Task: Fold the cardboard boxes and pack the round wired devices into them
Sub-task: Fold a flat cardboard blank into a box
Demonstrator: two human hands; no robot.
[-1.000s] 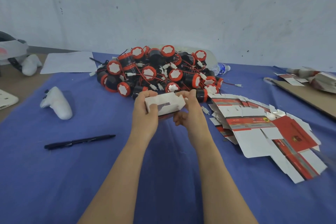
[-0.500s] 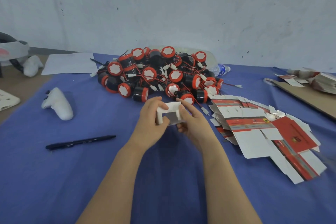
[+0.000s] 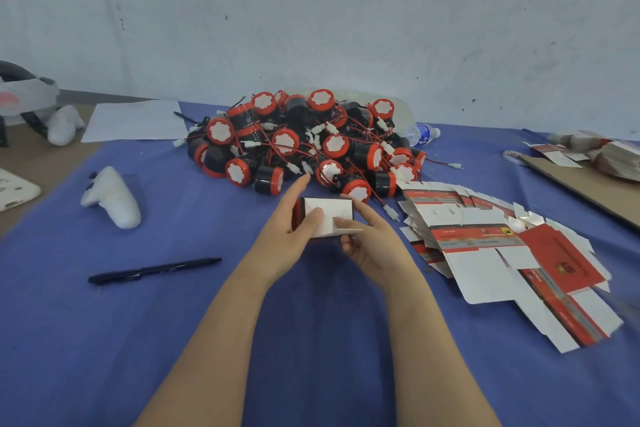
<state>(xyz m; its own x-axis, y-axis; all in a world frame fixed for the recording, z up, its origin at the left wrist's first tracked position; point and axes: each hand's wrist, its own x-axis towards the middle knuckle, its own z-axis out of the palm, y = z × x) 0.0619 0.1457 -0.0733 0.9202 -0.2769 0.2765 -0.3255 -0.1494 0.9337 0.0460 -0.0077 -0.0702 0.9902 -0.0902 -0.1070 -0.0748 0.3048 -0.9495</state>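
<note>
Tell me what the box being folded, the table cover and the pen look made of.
Box: thin cardboard, matte white inside, printed red outside; it keeps creased flaps.
Table cover: probably fabric, matte blue, with faint wrinkles; the weave is too fine to tell.
Pen: likely plastic, dark with a slight sheen.

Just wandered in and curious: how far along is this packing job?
Early days. Done: no packed box is in view. In hand: the left hand and right hand hold one small box, folded into shape, a flap sticking out. Left: the pile of round devices and the spread of flat boxes.
</note>
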